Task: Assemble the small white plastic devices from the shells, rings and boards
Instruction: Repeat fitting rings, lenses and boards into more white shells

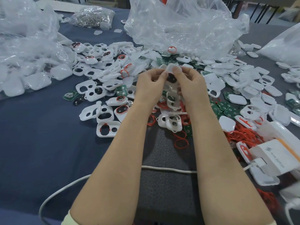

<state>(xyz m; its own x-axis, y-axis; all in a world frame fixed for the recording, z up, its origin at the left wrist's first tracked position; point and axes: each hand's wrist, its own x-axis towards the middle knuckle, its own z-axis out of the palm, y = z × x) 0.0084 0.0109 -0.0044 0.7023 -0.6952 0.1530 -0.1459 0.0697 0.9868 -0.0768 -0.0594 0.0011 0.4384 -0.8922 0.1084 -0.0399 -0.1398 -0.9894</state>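
Above the middle of the table, lifted clear of the loose parts: one small white device, pinched from both sides by the left hand and the right hand, fingers curled round it and thumbs meeting near its upper edge, probably to press the shell closed over the dark inside. Lying all around within easy reach, surely for quick picking of the next piece: loose white shells, red rings and green boards, with the clear bags just behind.
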